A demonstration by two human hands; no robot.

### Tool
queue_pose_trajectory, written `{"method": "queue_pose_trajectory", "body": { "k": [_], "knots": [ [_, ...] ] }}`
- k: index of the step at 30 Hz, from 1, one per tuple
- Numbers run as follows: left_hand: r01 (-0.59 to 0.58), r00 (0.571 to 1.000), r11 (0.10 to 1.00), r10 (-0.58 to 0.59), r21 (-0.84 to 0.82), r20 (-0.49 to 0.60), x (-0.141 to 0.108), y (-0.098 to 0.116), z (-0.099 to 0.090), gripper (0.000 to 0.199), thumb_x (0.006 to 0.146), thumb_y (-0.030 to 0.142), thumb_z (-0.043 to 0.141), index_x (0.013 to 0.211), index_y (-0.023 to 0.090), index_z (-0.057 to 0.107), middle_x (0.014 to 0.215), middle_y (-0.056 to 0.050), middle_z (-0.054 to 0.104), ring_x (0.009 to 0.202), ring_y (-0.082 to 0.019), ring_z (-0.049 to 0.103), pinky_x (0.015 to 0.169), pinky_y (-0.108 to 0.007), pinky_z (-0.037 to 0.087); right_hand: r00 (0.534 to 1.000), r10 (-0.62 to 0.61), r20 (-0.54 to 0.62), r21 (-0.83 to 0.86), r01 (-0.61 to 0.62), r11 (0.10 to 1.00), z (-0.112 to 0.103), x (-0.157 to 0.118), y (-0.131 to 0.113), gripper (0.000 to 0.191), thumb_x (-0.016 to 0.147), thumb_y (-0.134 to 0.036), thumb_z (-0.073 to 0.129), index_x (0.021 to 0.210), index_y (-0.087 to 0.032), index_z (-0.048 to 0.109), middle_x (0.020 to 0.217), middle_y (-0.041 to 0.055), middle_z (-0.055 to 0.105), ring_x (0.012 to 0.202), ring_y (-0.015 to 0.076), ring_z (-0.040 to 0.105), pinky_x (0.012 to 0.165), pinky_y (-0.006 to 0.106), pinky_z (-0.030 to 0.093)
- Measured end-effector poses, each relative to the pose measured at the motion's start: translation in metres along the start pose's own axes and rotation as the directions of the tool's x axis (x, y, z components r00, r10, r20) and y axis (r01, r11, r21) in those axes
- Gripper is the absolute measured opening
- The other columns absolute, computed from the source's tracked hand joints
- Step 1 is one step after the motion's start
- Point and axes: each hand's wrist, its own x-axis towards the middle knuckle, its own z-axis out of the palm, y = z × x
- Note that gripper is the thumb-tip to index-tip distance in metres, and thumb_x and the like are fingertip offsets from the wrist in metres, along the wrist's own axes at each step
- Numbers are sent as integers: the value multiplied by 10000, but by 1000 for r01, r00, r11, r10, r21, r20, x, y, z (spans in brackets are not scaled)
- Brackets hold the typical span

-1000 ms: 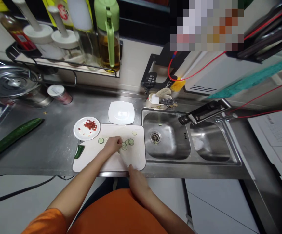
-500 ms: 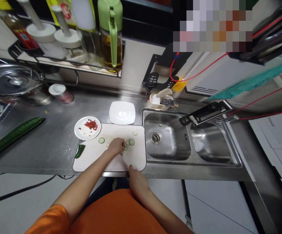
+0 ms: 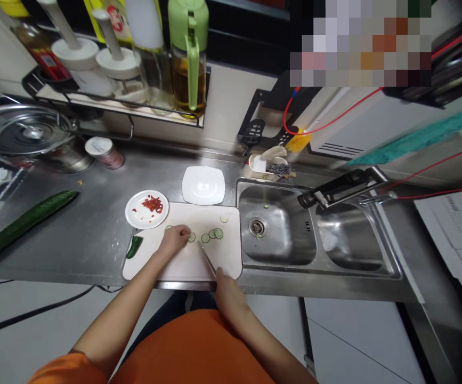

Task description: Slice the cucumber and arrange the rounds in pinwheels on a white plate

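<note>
My right hand [image 3: 229, 292] is wrapped round the handle of a knife [image 3: 208, 258], whose blade points away over the white cutting board [image 3: 162, 269]. My left hand [image 3: 173, 239] is over the board with its fingers curled together. Right by its fingertips lies a cucumber slice [image 3: 191, 237]; whether the fingers hold anything is hidden. More thin slices, among them an overlapping pair [image 3: 215, 233], lie to the right, with a lone slice [image 3: 224, 218] near the far right corner. Another slice is partly covered by my left hand. A cucumber end piece [image 3: 135, 247] rests at the board's left edge.
A plate with chopped red pieces [image 3: 139, 220] and a white square plate [image 3: 203, 185] stand behind the board. A long cucumber [image 3: 26, 226] lies to the left. The double sink [image 3: 281, 224] adjoins on the right. A seasoning rack [image 3: 135, 109] hangs above the counter.
My left hand has moved left along the board, and a cucumber slice now shows beside its fingertips. More of the knife blade is visible. The view has shifted slightly.
</note>
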Motion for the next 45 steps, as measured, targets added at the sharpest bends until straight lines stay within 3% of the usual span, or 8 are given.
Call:
{"method": "queue_pose_trajectory", "body": {
  "k": [5,11,16,25,45],
  "knots": [
    [-142,983,982,155,125,-98,-16,-4,9,143,759,256,579,842,181,667,747,-28,634,750,-163,566,718,-266,415,999,-24,-36,-20,23,1000,-1,3,-4,461,825,10,330,1257,-123,416,950,134,631,998,218,592,772,258,419],
    [-179,963,969,208,172,-170,-28,-20,22,254,755,244,589,992,175,648,926,-74,618,859,-190,571,818,-293,448,999,-18,-41,-35,17,999,-9,3,-13,513,811,30,329,1293,-143,373,909,113,640,940,212,616,721,245,434],
    [-221,945,963,250,151,-209,-27,-26,28,231,767,223,566,975,181,656,898,-65,620,864,-191,573,818,-306,462,994,-75,-78,-85,68,994,-9,6,-19,467,843,-4,338,1288,-138,384,927,122,640,939,219,615,762,269,447],
    [-251,934,958,277,140,-224,-25,-26,28,216,766,215,568,951,169,667,875,-67,638,841,-188,575,811,-313,468,989,-111,-102,-123,98,988,-8,11,-27,447,858,-3,295,1279,-107,406,909,138,641,927,233,620,753,286,460],
    [-248,939,960,271,127,-214,-21,-27,28,206,756,207,576,935,175,672,886,-62,647,857,-187,580,823,-314,465,997,-65,-45,-59,63,996,-18,12,-37,501,828,35,295,1305,-82,397,951,147,647,957,217,613,787,278,450]
  ]
}}
